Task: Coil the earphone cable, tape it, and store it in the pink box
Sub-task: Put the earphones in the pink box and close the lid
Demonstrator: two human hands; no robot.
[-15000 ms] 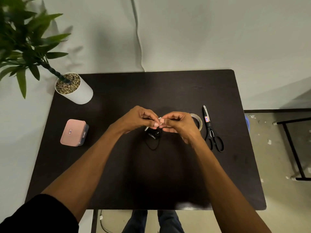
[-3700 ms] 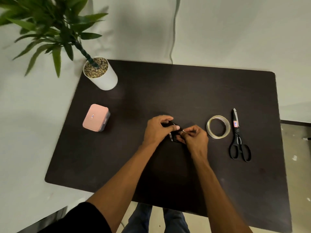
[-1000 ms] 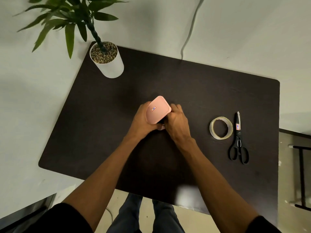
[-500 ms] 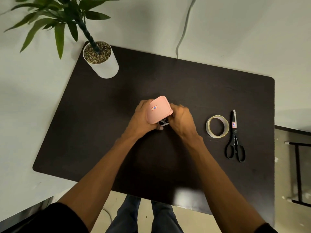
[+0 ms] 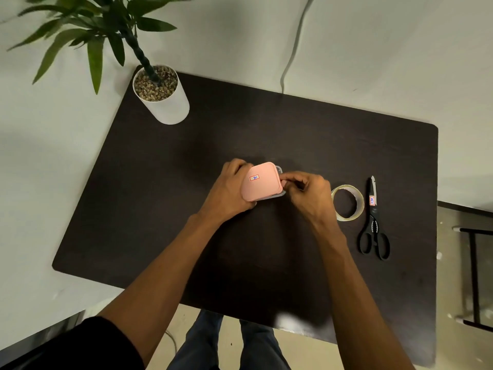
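Beside the tape roll (image 5: pixel 347 202), our left hand (image 5: pixel 229 194) grips the pink box (image 5: pixel 261 185); right hand (image 5: pixel 306 193) fingertips pinch its lid edge, best pressed down evenly.

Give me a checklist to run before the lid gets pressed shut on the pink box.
1. Left hand steadies the pink box: ok.
2. Right hand fingertips on the lid's right edge: ok.
3. Lid seated flat on the base: not ok, it sits tilted with a gap at the right.
4. Earphone cable fully inside, nothing pinched: cannot tell, the lid hides it.
5. Tape roll and scissors out of the way, right of the hands: ok.
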